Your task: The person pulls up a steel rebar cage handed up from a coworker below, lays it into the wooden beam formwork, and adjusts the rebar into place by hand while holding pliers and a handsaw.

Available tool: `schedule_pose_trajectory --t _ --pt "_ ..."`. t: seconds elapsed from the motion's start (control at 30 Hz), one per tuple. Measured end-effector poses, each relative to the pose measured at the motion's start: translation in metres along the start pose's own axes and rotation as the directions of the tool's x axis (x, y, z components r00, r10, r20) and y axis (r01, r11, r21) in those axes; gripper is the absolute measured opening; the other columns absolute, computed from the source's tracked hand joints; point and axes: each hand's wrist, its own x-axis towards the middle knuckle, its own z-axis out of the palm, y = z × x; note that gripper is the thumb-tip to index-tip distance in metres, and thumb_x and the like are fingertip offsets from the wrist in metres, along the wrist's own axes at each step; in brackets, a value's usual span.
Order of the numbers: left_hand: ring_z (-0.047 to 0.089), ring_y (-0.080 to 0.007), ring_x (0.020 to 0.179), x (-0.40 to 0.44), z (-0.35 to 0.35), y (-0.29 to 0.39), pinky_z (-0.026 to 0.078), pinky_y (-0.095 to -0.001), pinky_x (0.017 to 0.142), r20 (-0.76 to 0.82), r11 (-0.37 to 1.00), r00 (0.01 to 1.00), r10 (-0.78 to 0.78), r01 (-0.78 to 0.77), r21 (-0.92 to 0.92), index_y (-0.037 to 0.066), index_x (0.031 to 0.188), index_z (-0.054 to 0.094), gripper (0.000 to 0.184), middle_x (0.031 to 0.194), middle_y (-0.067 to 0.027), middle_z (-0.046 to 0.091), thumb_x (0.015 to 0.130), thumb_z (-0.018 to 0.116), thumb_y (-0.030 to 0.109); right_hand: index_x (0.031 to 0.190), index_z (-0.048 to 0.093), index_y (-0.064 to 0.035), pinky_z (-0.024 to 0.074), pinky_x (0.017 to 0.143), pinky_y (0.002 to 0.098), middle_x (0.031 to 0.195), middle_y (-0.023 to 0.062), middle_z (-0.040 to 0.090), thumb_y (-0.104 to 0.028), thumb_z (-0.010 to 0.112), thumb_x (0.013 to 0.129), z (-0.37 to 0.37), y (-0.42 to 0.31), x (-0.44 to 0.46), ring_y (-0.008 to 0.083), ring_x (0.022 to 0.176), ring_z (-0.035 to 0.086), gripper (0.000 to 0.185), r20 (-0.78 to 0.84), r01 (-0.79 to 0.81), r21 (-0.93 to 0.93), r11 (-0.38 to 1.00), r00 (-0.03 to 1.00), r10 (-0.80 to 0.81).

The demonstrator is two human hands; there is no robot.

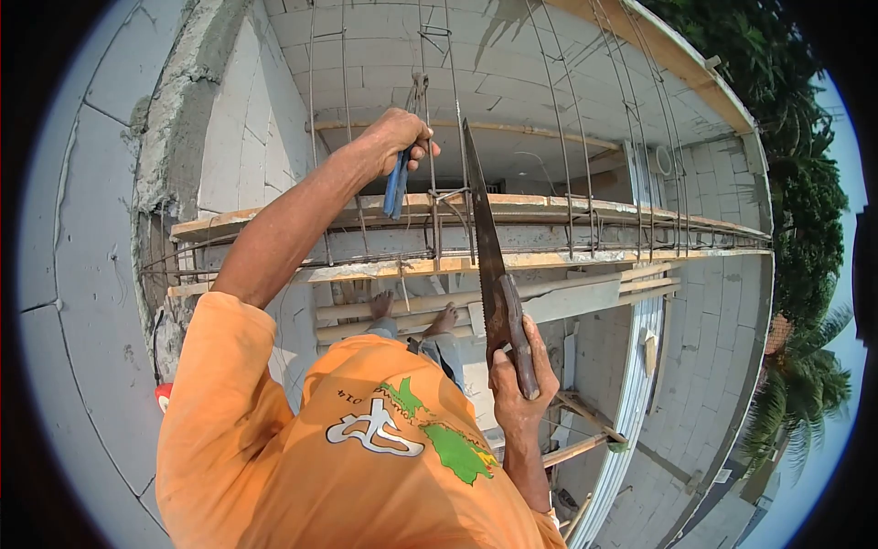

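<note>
My left hand (399, 137) is closed round a pair of blue-handled pincers (395, 188), held upright beside the thin steel bars. The handles point down and the tool's head rises above my fist, close to a vertical bar (433, 174). Lower right, my right hand (526, 384) grips a hand saw (487, 238) by its worn brown handle. The long dark blade points up, its toothed edge on the left, and its tip passes in front of the wooden formwork boards (512, 203).
Several upright bars rise from the formwork. Bamboo poles (421, 305) lie below it, near my bare feet (444, 318). Grey block walls (704, 339) surround the space, with rough concrete (178, 137) on the left. Timber pieces (576, 448) and a metal channel (631, 403) stand lower right.
</note>
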Motion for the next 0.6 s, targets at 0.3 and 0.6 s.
schedule_pose_trajectory --t 0.3,0.6 --pt "0.045 -0.005 0.044 0.002 -0.002 0.0 0.042 -0.0206 0.032 0.04 1.0 0.999 0.005 -0.005 0.004 -0.004 0.087 0.052 0.013 0.076 -0.014 0.06 0.09 0.046 0.007 0.126 0.05 0.0073 0.0433 0.052 0.0213 0.102 0.015 0.061 0.004 0.058 0.077 -0.021 -0.018 -0.004 0.0072 0.062 0.052 0.05 -0.075 0.073 -0.008 0.997 0.994 -0.073" --pt "0.044 -0.0046 0.044 0.002 -0.002 0.0 0.042 -0.0199 0.031 0.034 1.0 0.999 0.01 -0.01 -0.011 -0.003 0.087 0.05 0.011 0.075 -0.0137 0.06 0.09 0.046 0.007 0.13 0.047 0.0041 0.0319 0.039 0.0203 0.063 -0.0003 0.05 0.007 0.052 0.08 0.024 -0.025 0.065 0.0036 0.046 0.04 0.051 -0.054 -0.15 0.272 0.951 0.984 0.171"
